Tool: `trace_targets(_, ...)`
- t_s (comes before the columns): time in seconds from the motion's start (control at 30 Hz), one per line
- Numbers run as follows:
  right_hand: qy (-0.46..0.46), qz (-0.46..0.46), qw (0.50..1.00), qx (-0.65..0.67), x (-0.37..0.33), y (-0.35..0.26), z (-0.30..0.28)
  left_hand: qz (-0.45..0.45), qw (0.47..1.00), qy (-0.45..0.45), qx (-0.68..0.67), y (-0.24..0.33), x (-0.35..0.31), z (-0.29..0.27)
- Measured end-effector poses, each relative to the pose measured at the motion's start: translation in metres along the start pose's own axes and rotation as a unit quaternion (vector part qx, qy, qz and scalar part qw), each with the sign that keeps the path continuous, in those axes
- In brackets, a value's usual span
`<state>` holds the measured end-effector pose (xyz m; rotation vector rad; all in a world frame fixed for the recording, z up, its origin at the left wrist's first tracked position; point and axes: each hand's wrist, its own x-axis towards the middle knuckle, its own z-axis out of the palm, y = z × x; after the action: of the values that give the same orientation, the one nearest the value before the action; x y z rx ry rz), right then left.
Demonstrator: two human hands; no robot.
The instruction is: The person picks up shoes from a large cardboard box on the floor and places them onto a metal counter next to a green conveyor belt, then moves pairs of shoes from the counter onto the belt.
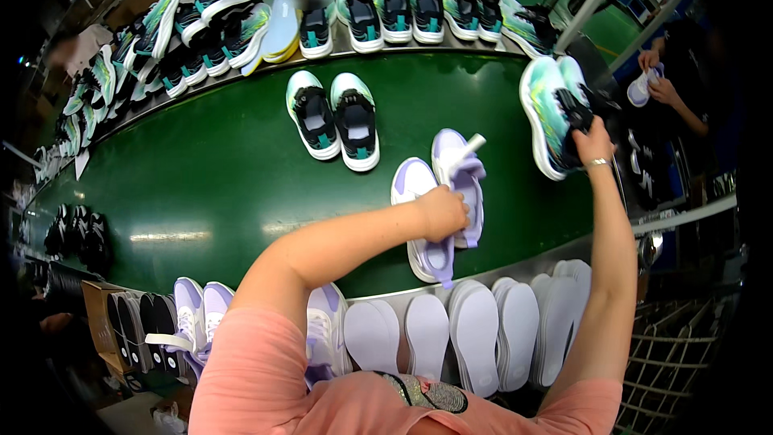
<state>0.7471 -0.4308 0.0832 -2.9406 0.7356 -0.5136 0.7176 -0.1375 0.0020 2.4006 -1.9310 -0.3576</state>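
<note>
My right hand [594, 145] is closed on a pair of mint-green and black sneakers [545, 105] above the right end of the green conveyor belt [217, 185]. In front of me, my left hand [443, 213] grips a pair of white and lavender sneakers [414, 180] where the two shoes meet. A white rolled strip [467, 151] sticks up from the right-hand lavender shoe. The fingertips of my left hand are partly hidden inside the shoes. Another pair of mint-green and black sneakers [354, 117] stands upright on the belt, left of the lavender pair.
Along the far ledge stand several green-black sneakers [394, 12] and some insoles [280, 28]. White insoles [473, 338] and lavender sneakers [188, 314] line the near edge. Black shoes [78, 234] sit far left. At right, a co-worker's hands [660, 84] hold a shoe beside metal posts [596, 0].
</note>
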Motion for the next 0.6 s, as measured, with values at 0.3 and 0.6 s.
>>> trace_targets(0.3,-0.235,-0.009,0.968,0.086,0.025,-0.108,0.141,-0.49,0.77,0.409,0.018,-0.1,-0.101,-0.002)
trace_targets(0.6,-0.094,-0.192,0.93,0.299,-0.036,-0.097,0.062,-0.484,0.534,0.535,-0.442,-0.151,-0.104,0.051)
